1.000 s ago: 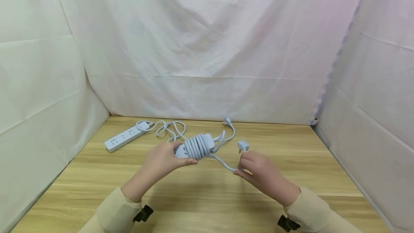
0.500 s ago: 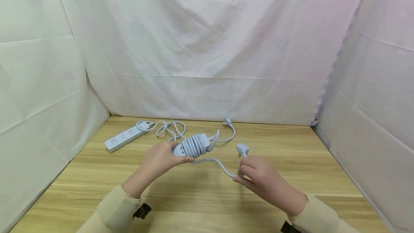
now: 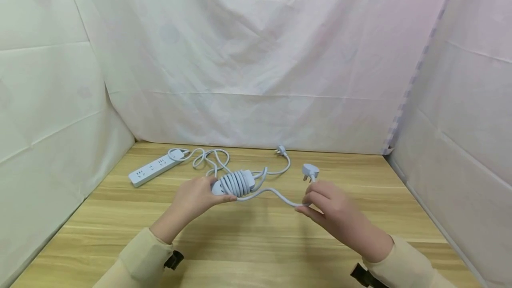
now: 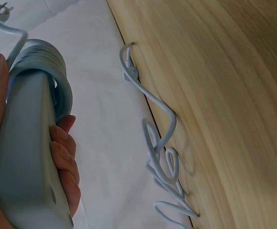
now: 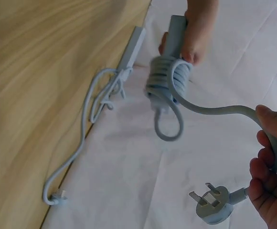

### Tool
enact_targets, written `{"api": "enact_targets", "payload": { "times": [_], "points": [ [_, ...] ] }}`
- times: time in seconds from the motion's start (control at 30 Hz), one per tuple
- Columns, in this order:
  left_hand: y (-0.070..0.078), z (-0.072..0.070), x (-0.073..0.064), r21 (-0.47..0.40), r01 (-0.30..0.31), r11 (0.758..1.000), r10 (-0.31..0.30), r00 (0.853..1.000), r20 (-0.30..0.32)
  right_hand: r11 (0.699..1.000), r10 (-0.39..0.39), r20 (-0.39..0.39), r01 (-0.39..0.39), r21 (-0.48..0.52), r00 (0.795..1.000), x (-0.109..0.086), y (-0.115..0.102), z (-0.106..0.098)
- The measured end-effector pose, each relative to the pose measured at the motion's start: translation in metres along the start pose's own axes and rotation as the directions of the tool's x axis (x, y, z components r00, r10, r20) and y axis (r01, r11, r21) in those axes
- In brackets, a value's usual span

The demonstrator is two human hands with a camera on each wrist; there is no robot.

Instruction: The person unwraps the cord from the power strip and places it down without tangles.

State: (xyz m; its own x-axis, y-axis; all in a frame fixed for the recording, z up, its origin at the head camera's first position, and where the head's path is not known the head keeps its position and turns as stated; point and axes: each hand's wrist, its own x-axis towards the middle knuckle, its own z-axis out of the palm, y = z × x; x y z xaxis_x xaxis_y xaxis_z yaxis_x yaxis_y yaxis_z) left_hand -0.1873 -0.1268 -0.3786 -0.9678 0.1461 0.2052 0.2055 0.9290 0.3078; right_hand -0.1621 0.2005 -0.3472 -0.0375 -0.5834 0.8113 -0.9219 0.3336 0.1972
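My left hand (image 3: 196,195) grips one end of a white power strip (image 4: 26,157), with the thumb on one side and curled fingers on the other. Several turns of its cord (image 3: 235,184) wrap round the strip's other end, and a small loop stands out past them. From the coil a loose length of cord (image 5: 215,110) runs across to my right hand (image 3: 334,212). That hand pinches the cord between thumb and fingers, close to the plug. The three-pin plug (image 5: 215,204) sticks out beyond the fingers, its pins exposed.
A second white power strip (image 3: 154,169) lies at the back left of the wooden table (image 3: 248,252). Its loose, tangled cord (image 3: 208,158) trails right to a plug (image 3: 281,150) near the back edge. White cloth (image 3: 256,57) hangs behind and on both sides.
My right hand has dipped, then moved right and slightly up with the cord and plug. The free cord now leaves the coil nearer my left thumb. The left hand has shifted slightly left.
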Motion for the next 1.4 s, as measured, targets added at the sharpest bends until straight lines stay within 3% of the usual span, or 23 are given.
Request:
{"api": "enact_targets", "payload": {
  "times": [0.13, 0.33, 0.67, 1.0, 1.23, 1.33, 1.4],
  "points": [
    [-0.002, 0.003, -0.001, 0.05, -0.013, 0.999, 0.014, 1.0, -0.007, 1.0, 0.012, -0.024, -0.013, -0.024, 1.0, 0.006, 0.003, -0.007],
    [-0.001, 0.006, -0.003, 0.078, -0.04, 0.996, 0.041, 0.999, -0.004, 0.992, 0.087, -0.037, -0.09, -0.087, 0.996, 0.008, 0.011, -0.015],
    [0.009, -0.001, -0.014, 0.104, -0.155, 0.982, 0.157, 0.987, -0.01, 0.975, 0.171, -0.07, -0.179, -0.131, 0.983, 0.0, 0.033, -0.012],
    [0.016, -0.003, -0.019, 0.13, -0.215, 0.968, 0.216, 0.976, 0.004, 0.942, 0.309, 0.018, -0.303, -0.141, 0.951, -0.019, 0.053, -0.005],
    [0.02, -0.004, -0.022, 0.124, -0.246, 0.961, 0.25, 0.968, -0.016, 0.947, 0.305, 0.06, -0.296, -0.128, 0.95, -0.039, 0.065, 0.009],
    [0.021, -0.004, -0.021, 0.112, -0.247, 0.963, 0.253, 0.967, -0.043, 0.93, 0.362, 0.116, -0.35, -0.114, 0.925, -0.046, 0.067, 0.013],
    [0.021, -0.004, -0.02, 0.101, -0.237, 0.966, 0.243, 0.969, -0.054, 0.902, 0.43, 0.172, -0.413, -0.125, 0.886, -0.049, 0.067, 0.016]
  ]
}}
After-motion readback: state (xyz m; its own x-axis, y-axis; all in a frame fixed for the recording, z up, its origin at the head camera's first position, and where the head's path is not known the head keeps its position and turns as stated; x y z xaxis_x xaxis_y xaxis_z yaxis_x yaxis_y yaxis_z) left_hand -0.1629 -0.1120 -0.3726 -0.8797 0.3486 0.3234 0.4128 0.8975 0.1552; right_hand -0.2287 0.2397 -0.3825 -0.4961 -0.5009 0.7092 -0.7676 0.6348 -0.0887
